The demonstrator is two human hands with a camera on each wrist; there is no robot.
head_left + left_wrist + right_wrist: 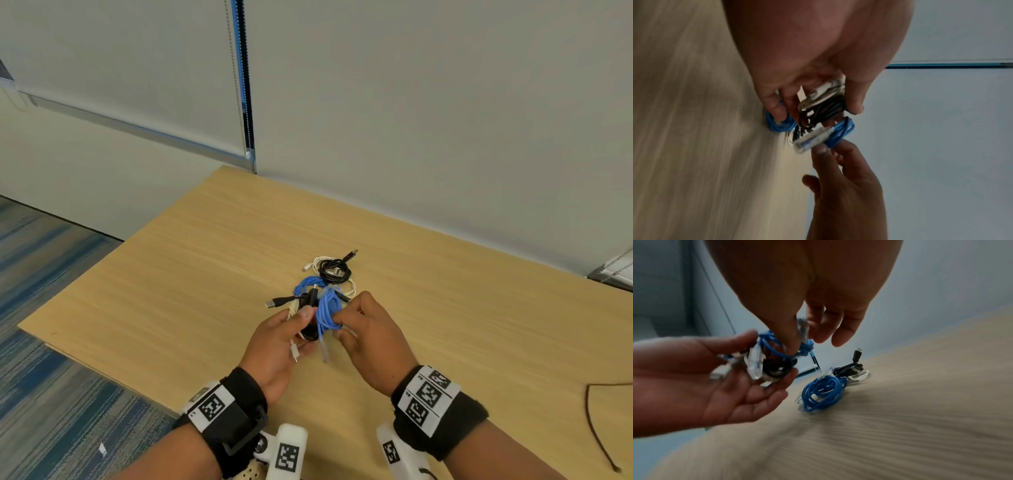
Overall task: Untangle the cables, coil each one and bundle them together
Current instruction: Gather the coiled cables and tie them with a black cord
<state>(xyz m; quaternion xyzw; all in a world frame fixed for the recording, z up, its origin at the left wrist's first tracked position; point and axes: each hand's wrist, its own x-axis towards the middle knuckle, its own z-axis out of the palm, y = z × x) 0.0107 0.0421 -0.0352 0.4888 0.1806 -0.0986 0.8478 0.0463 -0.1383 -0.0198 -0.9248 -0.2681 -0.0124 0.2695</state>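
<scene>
My left hand (291, 329) holds a small bundle of coiled black and white cables (308, 334) between thumb and fingers above the wooden table (171, 291). My right hand (352, 318) pinches a coiled blue network cable (327, 313) against that bundle, and its clear plug (324, 354) hangs down. In the left wrist view the bundle (824, 105) and the blue coil (840, 134) show between both hands. On the table beyond lie another blue coil (822, 392), a black coil (335, 270) and a white cable (351, 287).
The table's far edge runs along a grey wall with a blind cord (239, 85). A thin dark cord (592, 421) lies at the table's right. Carpeted floor (51, 308) lies beyond the left edge. Bare tabletop surrounds the cable pile.
</scene>
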